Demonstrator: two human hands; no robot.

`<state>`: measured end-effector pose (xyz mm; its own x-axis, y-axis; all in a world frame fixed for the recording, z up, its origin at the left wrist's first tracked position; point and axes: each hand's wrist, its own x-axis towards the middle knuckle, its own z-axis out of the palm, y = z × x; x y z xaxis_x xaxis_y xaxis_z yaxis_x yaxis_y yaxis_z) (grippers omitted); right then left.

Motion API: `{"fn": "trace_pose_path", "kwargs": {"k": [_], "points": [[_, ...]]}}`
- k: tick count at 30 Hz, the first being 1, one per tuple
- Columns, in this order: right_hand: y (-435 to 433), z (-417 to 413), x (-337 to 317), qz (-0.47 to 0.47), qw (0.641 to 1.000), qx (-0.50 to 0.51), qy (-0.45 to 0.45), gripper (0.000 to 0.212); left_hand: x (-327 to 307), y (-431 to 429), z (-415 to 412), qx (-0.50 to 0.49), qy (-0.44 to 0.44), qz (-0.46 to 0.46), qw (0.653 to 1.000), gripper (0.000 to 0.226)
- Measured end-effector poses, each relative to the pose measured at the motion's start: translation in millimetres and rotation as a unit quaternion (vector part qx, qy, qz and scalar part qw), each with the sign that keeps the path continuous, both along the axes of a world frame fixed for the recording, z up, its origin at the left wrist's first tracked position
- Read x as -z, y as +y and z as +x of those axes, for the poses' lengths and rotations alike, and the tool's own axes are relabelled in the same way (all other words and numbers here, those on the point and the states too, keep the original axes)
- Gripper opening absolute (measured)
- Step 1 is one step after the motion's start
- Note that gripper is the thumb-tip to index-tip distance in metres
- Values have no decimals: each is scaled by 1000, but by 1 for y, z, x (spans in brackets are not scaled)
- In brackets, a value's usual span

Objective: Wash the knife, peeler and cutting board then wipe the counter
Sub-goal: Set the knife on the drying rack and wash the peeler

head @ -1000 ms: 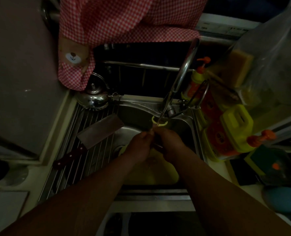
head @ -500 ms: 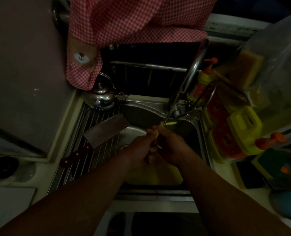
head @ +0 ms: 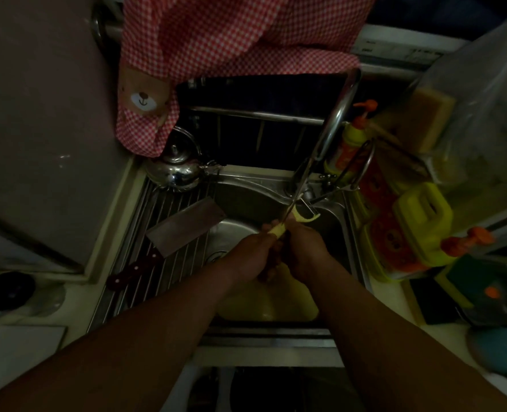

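both hands meet over the sink [head: 246, 188], knuckles almost touching, and between them they clasp the yellow peeler [head: 278, 230]. the left hand [head: 246, 251] has its fingers curled tight on the handle from the left side, and the right hand [head: 304, 248] wraps it from the right. only the handle's top end and the forked head stick out above the fingers, tilted up toward the foot of the faucet [head: 332, 129]. it is too dim to make out single fingertips. under the wrists the yellow cutting board [head: 270, 307] lies in the basin. the knife [head: 186, 224], a broad cleaver, lies flat on the wire drying rack [head: 181, 272] left of the basin, untouched, its blade toward a shiny kettle [head: 175, 171]. a red checked cloth [head: 231, 49] hangs above.
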<state>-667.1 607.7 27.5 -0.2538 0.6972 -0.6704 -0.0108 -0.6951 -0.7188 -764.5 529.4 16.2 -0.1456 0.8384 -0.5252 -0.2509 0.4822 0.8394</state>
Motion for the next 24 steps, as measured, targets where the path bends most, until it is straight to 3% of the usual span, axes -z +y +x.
{"fn": "trace_pose_path", "kwargs": {"k": [7,12,16,22,24], "points": [[-11,1,1,21,997,-43,-55,31,0,-7,5,-35,73,-9,997,57],[2,11,5,55,993,-33,-96,58,-7,-17,5,-13,49,38,998,63],[-2,17,7,40,996,-17,-77,42,-2,-22,5,-21,73,24,997,65],[-3,20,-2,8,999,-40,-21,21,3,-18,0,-117,0,0,993,38],[-3,20,-5,-3,999,-49,-16,14,4,-15,-3,-128,12,-13,992,32]]}}
